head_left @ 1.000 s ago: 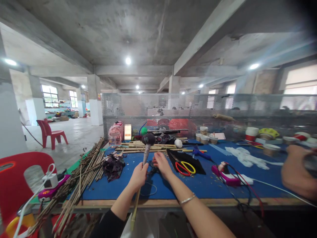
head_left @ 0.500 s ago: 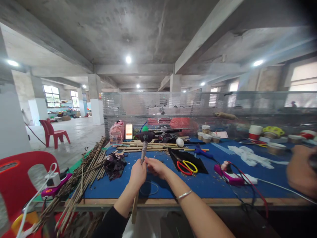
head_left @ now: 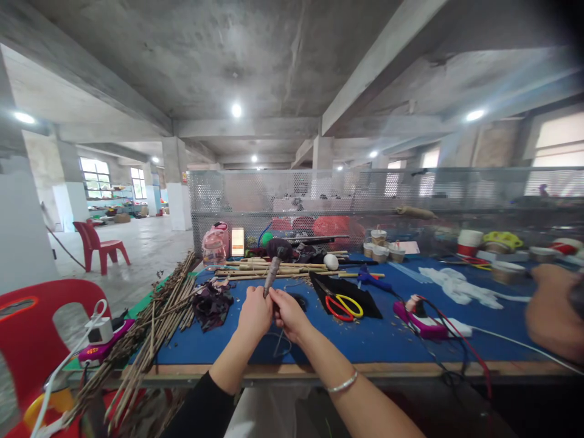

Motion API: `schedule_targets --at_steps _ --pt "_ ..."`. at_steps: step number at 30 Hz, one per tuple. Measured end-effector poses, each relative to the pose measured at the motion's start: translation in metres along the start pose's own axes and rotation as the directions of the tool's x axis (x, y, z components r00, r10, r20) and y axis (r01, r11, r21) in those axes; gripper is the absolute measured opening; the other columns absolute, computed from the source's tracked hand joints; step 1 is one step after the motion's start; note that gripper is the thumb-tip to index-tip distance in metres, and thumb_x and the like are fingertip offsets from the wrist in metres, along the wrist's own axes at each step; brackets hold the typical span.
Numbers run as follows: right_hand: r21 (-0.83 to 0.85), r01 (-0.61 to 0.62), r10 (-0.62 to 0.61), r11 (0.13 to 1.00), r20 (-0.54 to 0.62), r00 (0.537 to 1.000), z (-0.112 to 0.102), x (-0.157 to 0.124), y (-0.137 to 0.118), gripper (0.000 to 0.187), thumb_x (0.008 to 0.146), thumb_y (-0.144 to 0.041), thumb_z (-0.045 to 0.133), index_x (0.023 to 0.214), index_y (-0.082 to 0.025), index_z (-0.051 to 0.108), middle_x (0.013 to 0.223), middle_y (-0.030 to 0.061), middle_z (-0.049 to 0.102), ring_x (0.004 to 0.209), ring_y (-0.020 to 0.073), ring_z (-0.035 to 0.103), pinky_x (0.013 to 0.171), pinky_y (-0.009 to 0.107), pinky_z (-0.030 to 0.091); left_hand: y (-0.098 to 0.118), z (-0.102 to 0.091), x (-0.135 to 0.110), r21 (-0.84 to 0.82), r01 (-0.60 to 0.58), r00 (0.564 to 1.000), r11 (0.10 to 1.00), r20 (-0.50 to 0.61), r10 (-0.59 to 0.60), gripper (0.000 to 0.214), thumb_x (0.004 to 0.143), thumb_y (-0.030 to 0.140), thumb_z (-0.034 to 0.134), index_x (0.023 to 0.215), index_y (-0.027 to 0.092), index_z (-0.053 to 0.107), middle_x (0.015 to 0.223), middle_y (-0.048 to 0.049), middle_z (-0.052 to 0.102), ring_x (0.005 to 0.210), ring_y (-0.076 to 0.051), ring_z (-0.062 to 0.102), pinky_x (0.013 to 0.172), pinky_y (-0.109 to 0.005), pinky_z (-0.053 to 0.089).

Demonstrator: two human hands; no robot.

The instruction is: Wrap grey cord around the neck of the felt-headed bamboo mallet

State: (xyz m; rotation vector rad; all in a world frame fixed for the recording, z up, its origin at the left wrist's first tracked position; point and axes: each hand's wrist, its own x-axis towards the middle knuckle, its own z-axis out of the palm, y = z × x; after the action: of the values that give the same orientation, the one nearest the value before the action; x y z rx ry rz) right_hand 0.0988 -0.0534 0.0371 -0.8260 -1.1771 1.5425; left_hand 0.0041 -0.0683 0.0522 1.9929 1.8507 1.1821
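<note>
Working close together, both hands meet at a grey-wrapped stick in the head view. The stick is held above the table's front half, tilted, its dark round end pointing away. The left hand has its fingers curled tight around the stick. The right hand has bent fingers right at the stick by the left thumb; I cannot tell if they pinch anything. The step looks like fiddling with the grey wrap. The next move seems to call for a steady left hold and small, gentle right fingers.

The table has a blue top. Scissors with red and yellow handles lie on a black cloth. Farther back are a white ball and thin sticks. A pile of dry stems hangs over the left side. The big room has a grey ceiling and a red chair. Someone else's blurry hand shows at the right.
</note>
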Motion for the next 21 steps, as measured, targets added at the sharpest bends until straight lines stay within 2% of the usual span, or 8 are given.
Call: schedule_targets --at_steps 2,4,6,8,10,15,18,21 --pt "-0.072 0.006 -0.005 0.997 0.011 1.0 -0.008 0.003 -0.001 0.035 0.07 -0.051 0.057 0.069 -0.019 0.043 0.043 -0.0103 0.033 0.033 0.0029 0.021 0.031 0.016 0.009 -0.005 0.004 0.003 -0.149 -0.001 1.0 0.989 -0.01 -0.001 0.026 0.083 0.033 0.038 0.072 0.015 0.053 0.075 -0.0074 0.052 0.07 -0.017 0.054 0.065 -0.027 0.039" --pt "-0.128 0.03 -0.024 0.991 0.052 0.998 -0.016 0.008 0.0 0.035 0.068 -0.051 0.058 0.072 -0.019 0.045 0.04 -0.0115 0.03 0.031 0.0032 0.019 0.03 0.017 0.009 -0.009 0.009 0.004 -0.378 0.085 0.996 0.922 0.038 -0.076 0.033 0.082 0.043 0.037 0.073 0.016 0.053 0.061 -0.0016 0.048 0.056 -0.014 0.05 0.054 -0.024 0.038" --pt "-0.17 0.052 -0.039 0.984 0.075 0.996 -0.025 0.015 0.002 0.037 0.064 -0.05 0.063 0.071 -0.019 0.044 0.037 -0.0126 0.029 0.03 0.0031 0.018 0.03 0.017 0.008 -0.012 0.015 0.002 -0.596 0.225 0.974 0.771 0.156 -0.165 0.047 0.081 0.056 0.03 0.084 0.016 0.054 0.051 0.0038 0.041 0.042 -0.01 0.04 0.042 -0.021 0.031" --pt "-0.208 0.062 -0.048 0.976 0.074 0.996 -0.032 0.022 0.005 0.038 0.06 -0.047 0.067 0.069 -0.019 0.043 0.036 -0.013 0.031 0.029 0.0024 0.018 0.03 0.017 0.008 -0.014 0.021 0.0 -0.7 0.326 0.945 0.636 0.258 -0.2 0.062 0.077 0.065 0.021 0.096 0.016 0.053 0.045 0.0067 0.035 0.033 -0.008 0.031 0.035 -0.019 0.024" --pt "-0.245 0.064 -0.044 0.967 0.089 0.995 -0.039 0.027 0.007 0.038 0.057 -0.045 0.069 0.071 -0.018 0.047 0.038 -0.0125 0.035 0.028 0.0017 0.02 0.03 0.017 0.009 -0.017 0.026 -0.003 -0.73 0.346 0.937 0.59 0.294 -0.186 0.068 0.075 0.069 0.019 0.103 0.017 0.053 0.044 0.0071 0.035 0.029 -0.006 0.028 0.032 -0.018 0.023" --pt "-0.34 0.085 0.0 0.937 0.244 0.97 -0.053 0.03 0.011 0.039 0.063 -0.043 0.066 0.087 -0.013 0.061 0.044 -0.0086 0.043 0.03 0.001 0.022 0.031 0.017 0.01 -0.022 0.035 -0.008 -0.749 0.349 0.933 0.563 0.336 -0.131 0.072 0.073 0.071 0.018 0.103 0.018 0.055 0.044 0.0066 0.038 0.028 -0.004 0.027 0.03 -0.017 0.024" --pt "-0.325 0.047 0.056 0.944 0.3 0.952 -0.057 0.029 0.015 0.037 0.065 -0.041 0.065 0.089 -0.013 0.062 0.043 -0.0089 0.042 0.029 0.0008 0.02 0.031 0.018 0.009 -0.024 0.039 -0.009 -0.762 0.354 0.928 0.542 0.357 -0.103 0.069 0.072 0.072 0.024 0.099 0.016 0.055 0.044 0.007 0.039 0.028 -0.004 0.026 0.03 -0.016 0.022" --pt "-0.275 0.009 0.083 0.962 0.322 0.943 -0.055 0.027 0.019 0.034 0.065 -0.038 0.065 0.087 -0.013 0.061 0.044 -0.0074 0.047 0.028 0.0006 0.021 0.031 0.017 0.009 -0.025 0.043 -0.01 -0.78 0.344 0.934 0.523 0.342 -0.105 0.063 0.071 0.069 0.034 0.099 0.015 0.052 0.045 0.0079 0.039 0.029 -0.003 0.027 0.029 -0.016 0.021"
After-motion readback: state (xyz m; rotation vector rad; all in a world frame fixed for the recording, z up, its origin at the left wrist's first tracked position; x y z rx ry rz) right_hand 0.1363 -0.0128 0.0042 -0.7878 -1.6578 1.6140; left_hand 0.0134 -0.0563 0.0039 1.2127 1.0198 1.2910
